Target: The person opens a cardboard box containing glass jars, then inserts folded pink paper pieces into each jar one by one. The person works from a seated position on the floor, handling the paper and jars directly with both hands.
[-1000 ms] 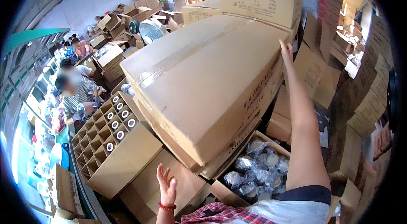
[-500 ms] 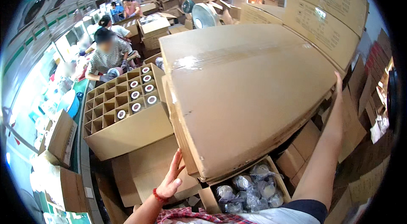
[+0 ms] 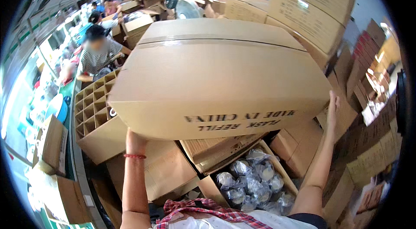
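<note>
Head view: a large brown rectangular corrugated-cardboard carton (image 3: 212,73) is spanning the centre, its near printed side facing the wearer, above a worn brown flat-sided cardboard box (image 3: 216,146). Whether it is resting there at the back cannot be told.

The bare left hand (image 3: 136,140), wearing a red beaded bracelet (image 3: 135,156), is grasping the carton's near left corner from below; its fingertips are hiding underneath. The bare right hand (image 3: 333,102) is grasping the right end, fingers lying against the smooth board.

Risks: the right hold is appearing the weaker, so the carton could slip and turn if that hand loses friction. A drop could crush the rounded, clear-plastic-wrapped pieces (image 3: 251,181) lying loosely in an open brown cardboard box (image 3: 212,191) below. The left end is overhanging a brown cardboard box with gridded dividers (image 3: 99,142) and could knock it. A co-worker in a striped top (image 3: 97,60) is sitting near that end and could be struck if it swings.

Materials: glossy clear tape (image 3: 182,42) is running along a dark, straight top seam; uneven loading could strain it. The board is looking matt and stiff, the wrapping crinkled and shiny.
</note>
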The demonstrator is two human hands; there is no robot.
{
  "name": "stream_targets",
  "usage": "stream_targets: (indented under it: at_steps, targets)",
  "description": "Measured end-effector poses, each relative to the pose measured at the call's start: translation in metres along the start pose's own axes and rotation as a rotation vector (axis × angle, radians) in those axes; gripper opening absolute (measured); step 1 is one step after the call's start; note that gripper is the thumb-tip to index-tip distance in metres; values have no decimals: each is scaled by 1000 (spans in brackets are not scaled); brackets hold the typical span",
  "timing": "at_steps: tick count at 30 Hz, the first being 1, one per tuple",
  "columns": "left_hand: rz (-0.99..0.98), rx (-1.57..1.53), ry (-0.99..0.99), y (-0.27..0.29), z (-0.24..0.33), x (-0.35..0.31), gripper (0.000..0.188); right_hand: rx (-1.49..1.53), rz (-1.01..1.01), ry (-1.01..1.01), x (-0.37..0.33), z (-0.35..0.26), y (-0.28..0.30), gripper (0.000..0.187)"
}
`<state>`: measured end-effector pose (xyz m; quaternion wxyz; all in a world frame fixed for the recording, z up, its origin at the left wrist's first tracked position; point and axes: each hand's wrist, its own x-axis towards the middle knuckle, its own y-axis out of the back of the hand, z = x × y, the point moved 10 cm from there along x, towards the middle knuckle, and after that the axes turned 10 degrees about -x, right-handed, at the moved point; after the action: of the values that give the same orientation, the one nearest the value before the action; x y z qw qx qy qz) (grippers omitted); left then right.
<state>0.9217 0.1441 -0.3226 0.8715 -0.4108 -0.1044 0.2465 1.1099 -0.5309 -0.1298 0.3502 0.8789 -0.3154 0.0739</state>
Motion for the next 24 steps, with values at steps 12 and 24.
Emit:
stream_targets:
  at_steps: [12, 24]
  targets:
    - [-139, 335, -148, 25, 112, -71, 50, -607, -134, 396, 7, -54, 24, 62]
    - [-653, 1671, -495, -202, 173, -85, 42, -708, -363, 1012, -68, -248, -137, 54]
